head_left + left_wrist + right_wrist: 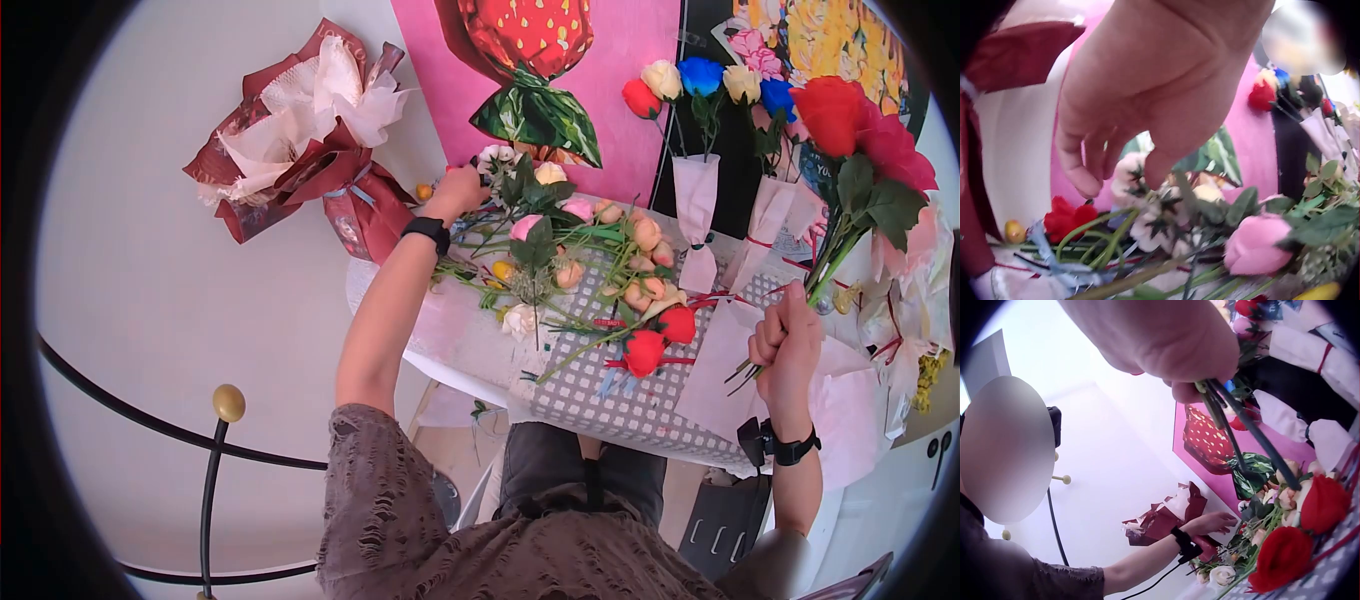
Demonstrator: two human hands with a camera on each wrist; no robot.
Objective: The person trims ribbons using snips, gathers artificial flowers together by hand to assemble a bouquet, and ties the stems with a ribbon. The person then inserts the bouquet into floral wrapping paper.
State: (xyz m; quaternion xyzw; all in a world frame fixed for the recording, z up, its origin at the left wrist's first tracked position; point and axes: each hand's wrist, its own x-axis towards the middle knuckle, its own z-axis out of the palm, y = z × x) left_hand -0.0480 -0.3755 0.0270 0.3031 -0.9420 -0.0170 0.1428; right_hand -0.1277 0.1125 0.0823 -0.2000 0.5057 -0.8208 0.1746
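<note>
My right hand [788,340] grips the green stems of a small bunch of artificial flowers. A large red rose [828,113] and a crimson bloom [893,155] top the bunch, with broad leaves beneath; in the right wrist view the cut stem ends [1250,428] stick out of the fist. Over the far left of the table hovers my left hand [1147,94], fingers bent loosely downward. Its thumb and fingertips are close above pale pink blossoms [1141,209]. A red flower [1069,219] and a pink rose [1259,245] lie on either side of them.
Many loose flowers cover the table [570,398], including peach roses [647,235] and red roses [643,352]. At the left stands a maroon-wrapped bouquet [365,215]. Paper-wrapped single flowers [695,195] lean at the back right. White paper [715,375] lies near my right hand.
</note>
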